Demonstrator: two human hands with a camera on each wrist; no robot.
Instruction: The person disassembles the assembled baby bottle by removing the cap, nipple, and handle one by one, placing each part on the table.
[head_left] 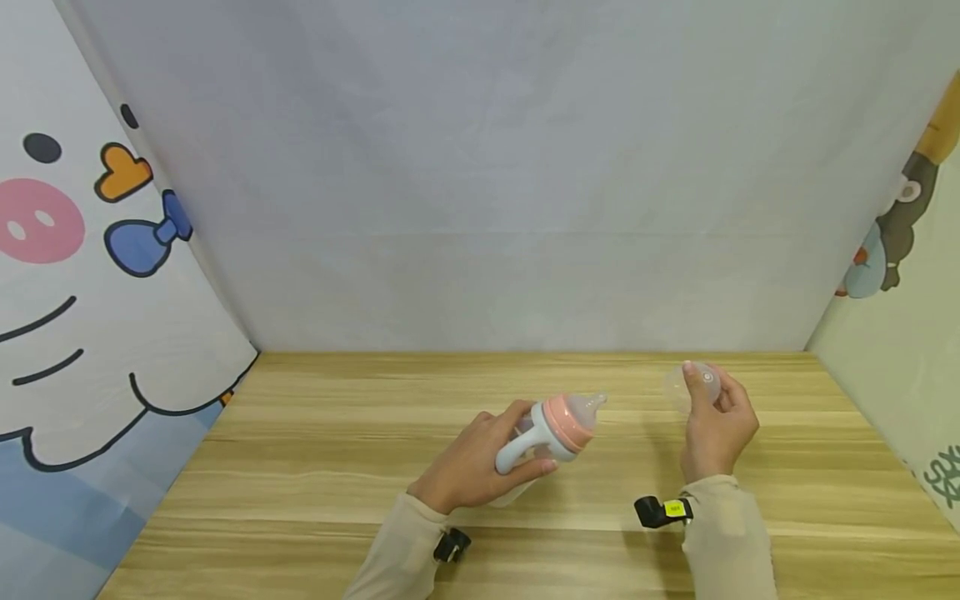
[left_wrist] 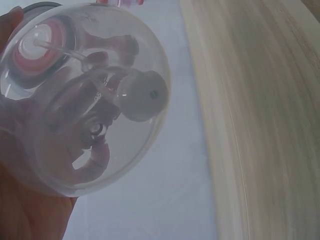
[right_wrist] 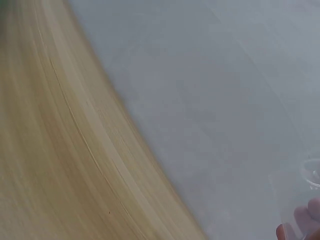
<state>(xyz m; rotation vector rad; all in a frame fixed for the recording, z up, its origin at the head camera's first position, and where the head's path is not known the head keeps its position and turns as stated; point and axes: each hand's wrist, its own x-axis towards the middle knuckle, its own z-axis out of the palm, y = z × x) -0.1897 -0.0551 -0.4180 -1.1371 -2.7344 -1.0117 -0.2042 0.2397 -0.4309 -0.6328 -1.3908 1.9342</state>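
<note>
A person's left hand [head_left: 480, 458] grips a clear baby bottle [head_left: 516, 494], its fingers curled round the body, the thumb lying along the near side by a pale blue handle [head_left: 513, 450]. The bottle is tilted over the wood-grain table [head_left: 315, 450], near the middle, with its pink collar [head_left: 564, 423] and translucent nipple [head_left: 588, 407] pointing up and toward the right. The left wrist view looks through the bottle's round base, where a thin tube [left_wrist: 65, 51] runs to a pale, rounded weight [left_wrist: 142, 96]. The right hand [head_left: 716, 429] is raised to the right of the bottle, well apart from the nipple, and pinches a clear domed cap [head_left: 707, 382] between thumb and fingers; the right wrist view catches only some fingertips and part of the clear plastic at its lower right corner. Both arms wear cream sleeves [head_left: 731, 542] with a small black device [head_left: 452, 545] at each wrist. Behind the table hangs a plain pale backdrop [head_left: 510, 167], flanked by a cartoon pig panel [head_left: 41, 221] on the left and a pale green panel [head_left: 877, 358] on the right.
</note>
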